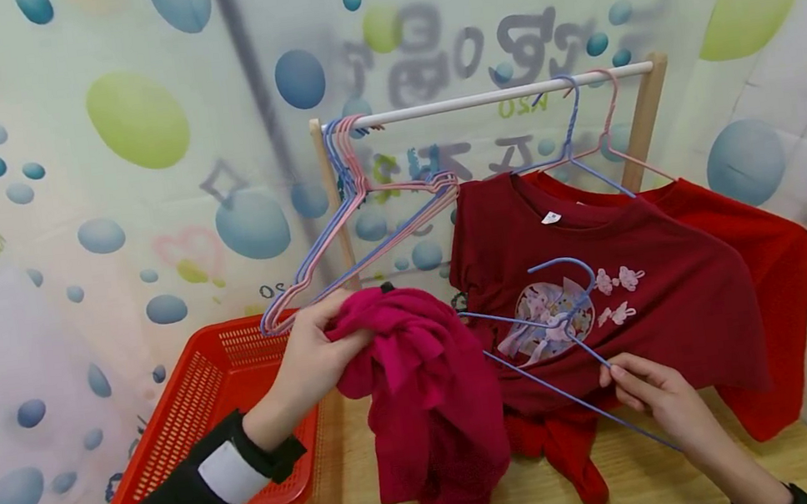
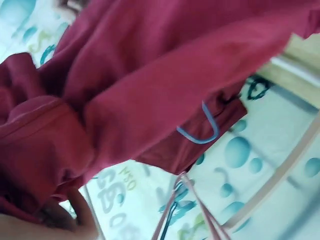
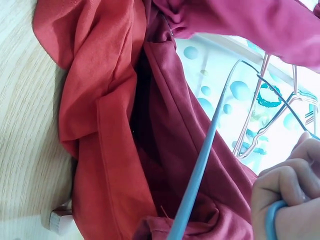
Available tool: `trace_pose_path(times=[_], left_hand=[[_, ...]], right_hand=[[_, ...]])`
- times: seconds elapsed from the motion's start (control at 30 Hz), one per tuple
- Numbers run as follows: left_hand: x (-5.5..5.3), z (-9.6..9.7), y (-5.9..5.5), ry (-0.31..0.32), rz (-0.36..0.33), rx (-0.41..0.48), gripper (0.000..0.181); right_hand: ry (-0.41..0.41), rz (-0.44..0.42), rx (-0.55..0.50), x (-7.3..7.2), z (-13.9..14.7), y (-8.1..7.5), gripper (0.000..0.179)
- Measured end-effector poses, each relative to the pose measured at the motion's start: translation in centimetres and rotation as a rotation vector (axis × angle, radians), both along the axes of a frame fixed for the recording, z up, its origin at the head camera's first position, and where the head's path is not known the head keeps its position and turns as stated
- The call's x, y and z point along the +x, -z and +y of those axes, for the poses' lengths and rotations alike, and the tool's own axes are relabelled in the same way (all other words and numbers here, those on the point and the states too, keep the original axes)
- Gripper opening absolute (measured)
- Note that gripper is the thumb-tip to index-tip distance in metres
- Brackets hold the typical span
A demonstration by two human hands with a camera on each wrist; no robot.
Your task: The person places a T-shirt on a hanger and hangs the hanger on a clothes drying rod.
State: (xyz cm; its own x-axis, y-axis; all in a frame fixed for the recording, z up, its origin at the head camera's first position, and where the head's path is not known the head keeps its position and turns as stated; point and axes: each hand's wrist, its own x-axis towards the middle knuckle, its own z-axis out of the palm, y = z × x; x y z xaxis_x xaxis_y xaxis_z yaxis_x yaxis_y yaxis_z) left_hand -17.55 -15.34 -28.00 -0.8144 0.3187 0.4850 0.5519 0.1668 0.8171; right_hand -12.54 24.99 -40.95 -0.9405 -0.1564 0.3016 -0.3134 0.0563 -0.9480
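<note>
My left hand (image 1: 314,355) grips a bunched magenta garment (image 1: 433,400), whose lower part hangs loose in front of the rack. In the left wrist view the cloth (image 2: 150,95) fills much of the picture, partly covering the fingers. A blue hanger (image 1: 559,321) is held by one arm in my right hand (image 1: 651,390), its hook up and its other end beside the magenta cloth. In the right wrist view, curled fingers (image 3: 290,187) hold the hanger. Behind it hangs a dark red shirt (image 1: 684,318) with a printed picture.
A rack with a white rail (image 1: 461,102) stands at the back. Several pink and blue hangers (image 1: 359,198) hang at its left end. A brighter red garment (image 1: 775,265) hangs behind the dark red shirt. An orange-red basket (image 1: 168,424) sits at left on the wooden table (image 1: 357,493).
</note>
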Motion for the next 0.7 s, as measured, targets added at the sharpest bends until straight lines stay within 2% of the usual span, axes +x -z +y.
trace_pose_path(times=[0.2, 0.43, 0.53, 0.7], left_hand=[[0.2, -0.7, 2.1, -0.044, -0.141, -0.161, 0.028], [0.1, -1.1, 4.6, -0.185, -0.184, -0.372, 0.029], [0.3, -1.2, 5.0, -0.234, -0.218, -0.388, 0.034], [0.7, -1.6, 5.1, -0.288, -0.229, -0.323, 0.043]], right_hand=[[0.004, -0.004, 0.012, -0.1, 0.0, 0.1, 0.024], [-0.025, 0.019, -0.004, 0.0, -0.1, 0.2, 0.024], [-0.027, 0.019, -0.005, 0.1, -0.1, 0.2, 0.025], [-0.012, 0.007, 0.012, 0.2, -0.1, 0.0, 0.025]])
